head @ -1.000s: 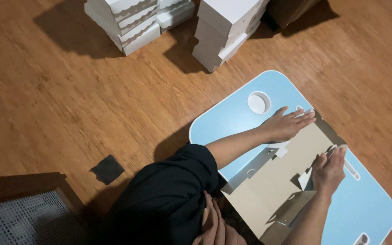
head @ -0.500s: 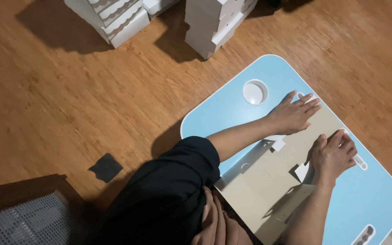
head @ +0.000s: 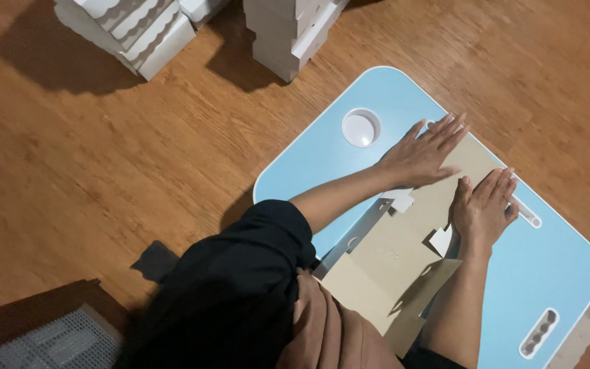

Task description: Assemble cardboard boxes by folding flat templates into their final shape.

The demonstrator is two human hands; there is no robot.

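Left hand [head: 423, 152]: fingers spread flat, palm down, pressing the far end of the flattened brown cardboard sheet [head: 397, 256], right of frame centre. Right hand [head: 483, 208]: also open and flat, fingers together, pressing the same sheet just right of and below the left hand. Neither hand pinches anything. The cardboard lies flat on the light blue tabletop [head: 322, 164], running from the hands down toward the frame's bottom centre, with small white tabs [head: 440, 240] sticking out beside the right hand. Round white cup recess [head: 361, 127] in the tabletop, upper left of the left hand. Slotted handle cutout [head: 538, 333] at lower right. Stacks of white folded boxes [head: 138, 31] on the wooden floor [head: 104, 171], top left.
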